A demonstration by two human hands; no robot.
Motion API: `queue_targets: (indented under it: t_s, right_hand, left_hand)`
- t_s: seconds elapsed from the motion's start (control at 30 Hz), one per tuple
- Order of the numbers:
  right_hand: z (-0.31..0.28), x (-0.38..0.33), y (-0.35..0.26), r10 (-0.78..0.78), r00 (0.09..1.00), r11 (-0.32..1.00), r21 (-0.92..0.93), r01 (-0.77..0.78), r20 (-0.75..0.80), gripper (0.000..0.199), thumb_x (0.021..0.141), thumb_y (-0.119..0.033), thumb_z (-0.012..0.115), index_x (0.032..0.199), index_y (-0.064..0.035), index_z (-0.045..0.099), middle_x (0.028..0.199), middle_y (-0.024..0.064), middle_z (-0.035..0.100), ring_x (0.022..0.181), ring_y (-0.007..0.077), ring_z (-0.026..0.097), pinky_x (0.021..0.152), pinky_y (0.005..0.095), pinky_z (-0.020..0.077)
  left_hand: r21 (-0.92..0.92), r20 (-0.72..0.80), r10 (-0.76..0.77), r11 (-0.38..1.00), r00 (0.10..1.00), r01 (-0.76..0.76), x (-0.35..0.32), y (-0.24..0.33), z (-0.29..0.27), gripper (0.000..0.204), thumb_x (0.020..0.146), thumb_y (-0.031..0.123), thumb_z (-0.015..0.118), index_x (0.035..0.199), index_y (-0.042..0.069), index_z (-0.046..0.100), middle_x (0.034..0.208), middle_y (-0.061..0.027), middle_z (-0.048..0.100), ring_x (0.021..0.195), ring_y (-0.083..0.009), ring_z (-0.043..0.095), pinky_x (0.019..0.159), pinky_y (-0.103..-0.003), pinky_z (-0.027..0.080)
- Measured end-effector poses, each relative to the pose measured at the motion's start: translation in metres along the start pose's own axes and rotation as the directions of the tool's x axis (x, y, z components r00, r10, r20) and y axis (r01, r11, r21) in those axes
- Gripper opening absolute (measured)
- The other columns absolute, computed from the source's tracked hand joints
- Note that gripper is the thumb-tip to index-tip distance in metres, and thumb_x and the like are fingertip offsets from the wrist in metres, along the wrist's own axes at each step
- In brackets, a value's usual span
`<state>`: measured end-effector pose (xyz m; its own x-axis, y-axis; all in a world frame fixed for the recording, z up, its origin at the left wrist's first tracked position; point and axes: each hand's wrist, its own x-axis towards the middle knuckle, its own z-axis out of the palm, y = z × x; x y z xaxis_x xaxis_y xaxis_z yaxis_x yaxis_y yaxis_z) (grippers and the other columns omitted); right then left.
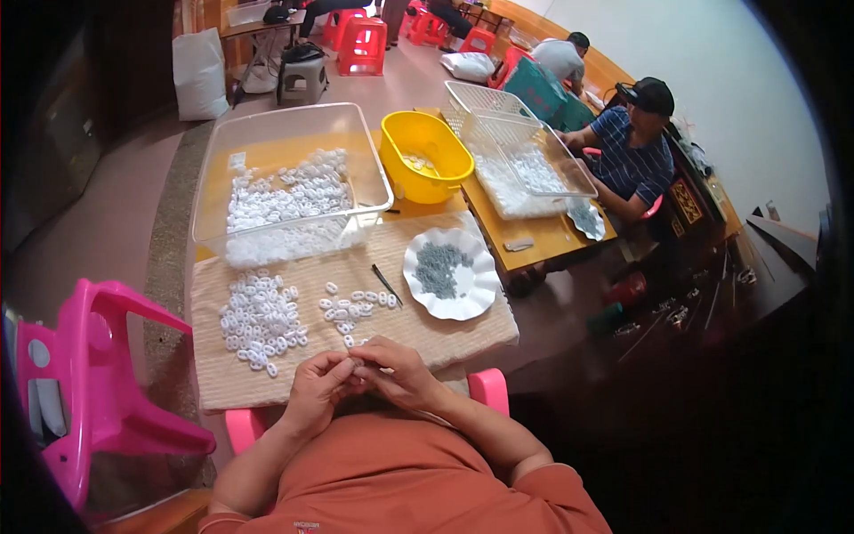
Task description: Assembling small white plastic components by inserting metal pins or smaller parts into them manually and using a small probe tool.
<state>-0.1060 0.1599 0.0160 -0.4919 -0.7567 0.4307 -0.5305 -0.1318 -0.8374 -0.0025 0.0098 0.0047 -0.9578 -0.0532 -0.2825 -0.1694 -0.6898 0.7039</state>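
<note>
fingertips (pixel 345 363) of the left hand (pixel 313 392) and the right hand (pixel 405 374) are meeting at the near edge of the cloth-covered tabletop (pixel 382 249), about its middle. both hands are pinching closely, thumbs against forefingers, with hardly any gap showing, on a small piece (pixel 358 363). fingers are mostly hiding it; cannot tell its kind, nor which hand is bearing it more.

nearest white oval (pixel 349 340) is lying just beyond the fingertips. loose cluster of ovals (pixel 365 310) is sitting farther in, toward mid-tabletop. heaped pile of ovals (pixel 261 319) is spreading along the left edge. scalloped white plate (pixel 481 289) is resting by the right edge, holding grey bits (pixel 436 270). slim black tool (pixel 386 285) is lying between cluster and plate. clear bin (pixel 222 165), holding many more ovals, is standing at the far edge.
</note>
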Motion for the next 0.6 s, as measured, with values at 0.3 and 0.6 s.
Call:
queue_targets:
  t_s: [0.3,0.6]
  right_hand:
    - [0.001,-0.004,-0.001,-0.002,0.999,1.000,0.009,0.003,-0.042,0.029,0.081,0.003,0.066,0.110,0.0008,0.060,0.088,0.0131,0.061,0.077,0.0228,0.062,0.064,0.0304,0.0488]
    - [-0.055,0.008,-0.003,-0.129,0.975,0.968,-0.236,0.084,-0.183,0.027,0.075,0.008,0.066,0.102,0.0022,0.063,0.082,0.0115,0.064,0.070,0.0197,0.062,0.061,0.0292,0.0484]
  left_hand:
    - [0.033,-0.046,0.019,0.999,0.999,-0.018,-0.002,-0.002,0.003,0.015,0.094,0.017,0.058,0.104,0.005,0.061,0.091,-0.0028,0.065,0.081,-0.0104,0.062,0.075,-0.027,0.054]
    - [-0.018,-0.006,0.064,0.998,0.998,-0.064,0.001,-0.006,-0.006,0.012,0.094,0.013,0.057,0.101,0.003,0.058,0.096,-0.0072,0.064,0.080,-0.0142,0.065,0.074,-0.030,0.056]
